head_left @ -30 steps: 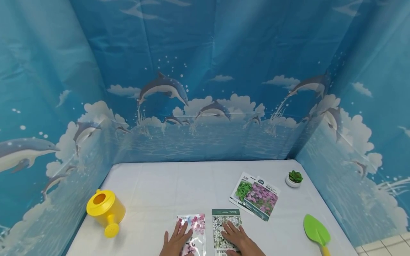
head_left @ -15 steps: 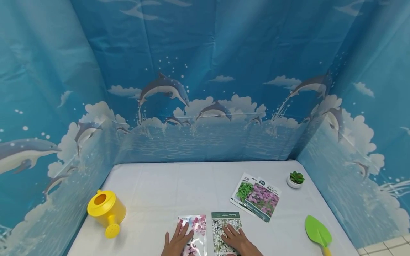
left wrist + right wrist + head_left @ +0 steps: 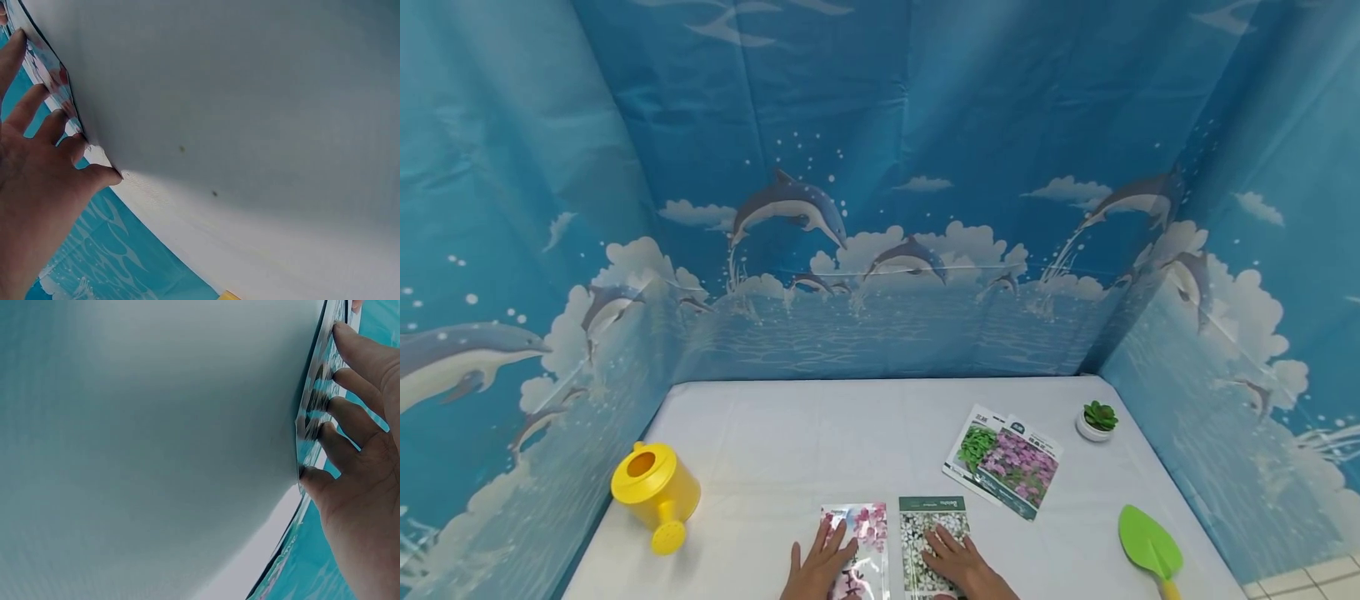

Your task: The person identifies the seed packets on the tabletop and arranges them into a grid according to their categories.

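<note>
Likely steadying: left hand [image 3: 817, 571] spread on glossy pink-blossom packet [image 3: 872, 557], right hand [image 3: 960, 568] spread on green-topped white-flower packet [image 3: 913, 546] alongside; lifting would need curled fingers.

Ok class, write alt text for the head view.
Left hand rests on a pink flower packet, right hand on a white flower packet. Left: a yellow watering can; right: overlapping packets, a potted plant, a green trowel.
</note>
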`<state>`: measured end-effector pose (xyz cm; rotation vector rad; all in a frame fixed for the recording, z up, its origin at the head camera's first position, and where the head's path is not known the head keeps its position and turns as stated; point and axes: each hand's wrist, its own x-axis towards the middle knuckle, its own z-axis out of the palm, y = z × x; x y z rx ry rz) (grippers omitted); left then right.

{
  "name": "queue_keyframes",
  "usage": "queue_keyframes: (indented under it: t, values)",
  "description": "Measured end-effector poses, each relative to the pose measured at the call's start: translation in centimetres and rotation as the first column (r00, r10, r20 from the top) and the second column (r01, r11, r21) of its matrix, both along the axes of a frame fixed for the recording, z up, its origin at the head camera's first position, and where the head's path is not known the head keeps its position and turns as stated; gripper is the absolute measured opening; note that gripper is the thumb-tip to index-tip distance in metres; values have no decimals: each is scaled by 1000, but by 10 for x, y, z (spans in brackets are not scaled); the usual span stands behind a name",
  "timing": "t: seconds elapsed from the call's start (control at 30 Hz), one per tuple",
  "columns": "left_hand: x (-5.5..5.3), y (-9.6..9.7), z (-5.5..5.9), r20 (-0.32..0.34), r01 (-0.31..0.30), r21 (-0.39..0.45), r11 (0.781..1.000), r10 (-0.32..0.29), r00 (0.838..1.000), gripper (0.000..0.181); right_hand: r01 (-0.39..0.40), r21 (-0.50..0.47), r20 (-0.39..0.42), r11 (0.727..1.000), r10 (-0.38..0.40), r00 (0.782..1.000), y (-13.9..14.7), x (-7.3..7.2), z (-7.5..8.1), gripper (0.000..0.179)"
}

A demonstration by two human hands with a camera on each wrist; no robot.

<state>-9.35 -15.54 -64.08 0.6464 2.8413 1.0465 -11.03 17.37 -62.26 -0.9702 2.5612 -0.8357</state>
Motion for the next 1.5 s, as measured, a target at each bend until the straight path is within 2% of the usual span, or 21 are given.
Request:
queue_keyframes:
  t: [0.27,0.47,0.7,0.9,1.07,1.13,1.23,1.3,1.37,1.5]
  values:
    - [1,0,-1,-44,8,-18,1000,-8,999,86,6,24,4,1000,-6,1000,-1,3,-1,57]
    - [0,-2,-4,8,18,-17,1000,-18,1000,84,7,8,9,1000,-7,1000,-2,4,2,55]
    - [1,-1,-5,22,22,-8,1000,-22,1000,84,9,40,-7,999,-9,1000,-3,6,5,56]
    - [0,2,-5,43,16,0,1000,-16,999,87,35,-15,-18,999,-35,999,-3,7,5,56]
    - [0,1,-2,41,26,30,999,-27,999,83,94,-105,59,990,-88,994,-1,7,11,59]
    - [-1,1,0,60,30,53,998,-33,998,80,139,-129,83,982,-129,988,1,7,15,62]
    - [-2,3,8,71,37,73,997,-43,997,76,189,-133,33,973,-187,982,5,8,22,65]
    - [-3,4,14,80,45,88,995,-52,995,74,234,-116,-30,965,-239,971,6,9,27,67]
    - [-6,6,20,83,55,97,994,-64,995,72,298,-110,-92,948,-308,947,6,10,31,67]
    - [-12,11,31,89,86,79,993,-93,992,69,439,-108,-233,892,-452,861,6,10,35,70]
